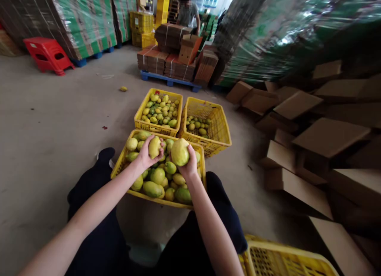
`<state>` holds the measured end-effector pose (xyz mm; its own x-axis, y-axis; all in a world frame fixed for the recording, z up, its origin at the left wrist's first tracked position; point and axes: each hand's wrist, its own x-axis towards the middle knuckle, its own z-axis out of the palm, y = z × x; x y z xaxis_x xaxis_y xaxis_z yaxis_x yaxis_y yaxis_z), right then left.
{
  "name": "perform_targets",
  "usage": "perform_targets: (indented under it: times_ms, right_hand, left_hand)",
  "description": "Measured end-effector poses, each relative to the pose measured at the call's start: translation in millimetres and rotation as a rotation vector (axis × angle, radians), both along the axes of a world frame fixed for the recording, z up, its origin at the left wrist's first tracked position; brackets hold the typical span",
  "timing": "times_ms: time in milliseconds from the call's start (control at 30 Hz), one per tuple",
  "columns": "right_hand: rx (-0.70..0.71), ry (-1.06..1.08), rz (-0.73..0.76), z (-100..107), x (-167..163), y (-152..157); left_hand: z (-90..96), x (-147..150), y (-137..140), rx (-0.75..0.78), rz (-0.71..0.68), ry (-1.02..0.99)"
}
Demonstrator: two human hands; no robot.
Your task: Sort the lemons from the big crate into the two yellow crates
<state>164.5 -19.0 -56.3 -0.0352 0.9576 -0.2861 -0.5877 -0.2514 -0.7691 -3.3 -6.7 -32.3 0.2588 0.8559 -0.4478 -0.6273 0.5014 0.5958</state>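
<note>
Between my knees stands a yellow plastic crate [159,199] heaped with green-yellow lemons [157,175]. Above its fruit my left hand [146,155] is closed around one yellow lemon [154,147]. My right hand [190,165] grips a larger, paler lemon [180,152] with its pointed end up. The two held lemons are apart, side by side. Just beyond stands a second yellow crate [156,128], filled with smaller lemons [162,109]. To its right, a third yellow crate [218,141] has a shallow layer of lemons [199,124] at the bottom.
Another yellow crate [291,254] sits by my right leg. Cardboard boxes [330,137] lie heaped along the right. Ahead, a blue pallet [169,80] bears bundled cardboard, with a person [189,16] behind. A red stool [47,53] stands far left; a loose lemon [123,88] lies on the floor.
</note>
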Motion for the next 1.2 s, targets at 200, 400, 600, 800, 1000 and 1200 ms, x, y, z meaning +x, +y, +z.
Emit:
perform_targets:
  times_ms: [200, 400, 600, 800, 1000, 1200]
  right_hand:
    - [-0.001, -0.048, -0.066, -6.4, -5.7, 5.9]
    - [-0.040, -0.064, -0.034, -6.1, -0.3, 1.1]
    - [-0.013, 0.068, -0.020, -8.5, 3.1, 3.1]
    - [0.031, 0.112, 0.081, -11.4, 3.6, 0.4]
    - [0.225, -0.197, 0.186, -5.3, 4.8, -6.8]
    - [0.334, -0.408, 0.261, 2.3, -1.6, -17.1]
  left_hand:
    - [3.8, 1.3, 0.6, 0.067, -0.005, -0.008]
    - [6.0, 3.3, -2.9, 0.123, -0.038, 0.002]
    - [1.5, 4.9, -3.3, 0.136, -0.054, 0.047]
    - [-20.2, 20.2, -9.8, 0.067, -0.096, 0.071]
    - [-20.1, 8.5, -5.9, 0.193, 0.025, 0.137]
    - [-12.5, -6.2, -6.3, 0.293, 0.008, 0.259]
